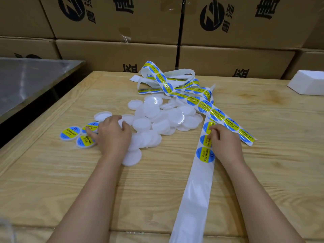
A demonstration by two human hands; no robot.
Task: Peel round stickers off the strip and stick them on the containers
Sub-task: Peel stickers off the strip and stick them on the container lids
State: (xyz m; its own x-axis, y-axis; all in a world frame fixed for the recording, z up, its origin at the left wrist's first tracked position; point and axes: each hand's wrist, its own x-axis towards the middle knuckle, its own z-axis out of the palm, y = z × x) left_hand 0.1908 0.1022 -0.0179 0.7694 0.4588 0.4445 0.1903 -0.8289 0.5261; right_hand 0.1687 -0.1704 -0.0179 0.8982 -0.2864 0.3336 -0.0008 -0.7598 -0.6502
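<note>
a wooden bench [175, 181] carries a loose heap of plain white round containers [157, 120] near its middle. just left of the heap lie three labelled containers [70, 134], each topped with a blue and yellow sticker, close together and partly overlapping. the left hand [112, 134] lies palm down between these and the heap, thumb on the labelled ones and bent fingers over the edge of the white ones; whether its grip holds anything cannot be told. the sticker strip [192, 199] runs from the near edge of the bench up to the right of the heap, its near stretch bare white backing and its further stretch carrying stickers in a row. the right hand [225, 142] rests on this strip, its grip pinched at the edge of a round sticker [206, 126], the third from the bare end. beyond, the strip doubles back and ends in a loose tangle [168, 81] at the far side of the bench. a white foam block [310, 83] sits at the far right, a metal table [35, 76] stands to the left, and stacked cardboard boxes [122, 23] fill the background.
</note>
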